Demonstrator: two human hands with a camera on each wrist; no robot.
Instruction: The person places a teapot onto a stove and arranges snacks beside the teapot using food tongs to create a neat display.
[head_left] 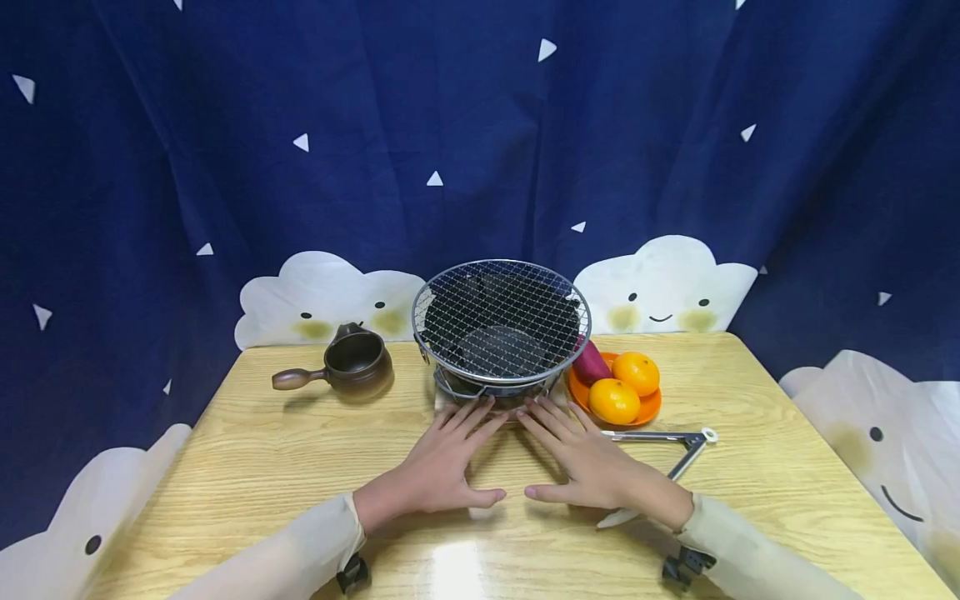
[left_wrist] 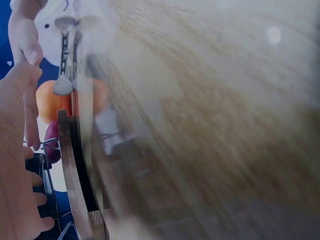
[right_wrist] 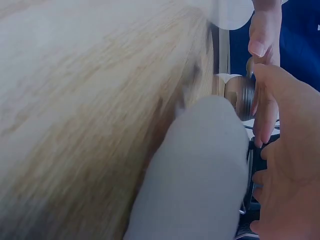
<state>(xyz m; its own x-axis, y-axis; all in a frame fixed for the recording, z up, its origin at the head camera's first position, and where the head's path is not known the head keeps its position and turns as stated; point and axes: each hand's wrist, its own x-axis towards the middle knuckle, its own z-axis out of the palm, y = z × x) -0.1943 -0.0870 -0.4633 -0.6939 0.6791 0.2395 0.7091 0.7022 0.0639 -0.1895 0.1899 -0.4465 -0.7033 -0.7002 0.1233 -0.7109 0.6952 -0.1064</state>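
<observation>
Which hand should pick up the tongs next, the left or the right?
Probably the right hand: it is empty and right beside the tongs, partly covering them in the head view. The left hand is empty too, but farther from them.

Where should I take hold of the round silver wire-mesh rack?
Probably its metal rim, left hand coming from the left, right hand from the right: the wide, round rack lies over the black bowl-shaped grill, and its rim appears to overhang the sides.
</observation>
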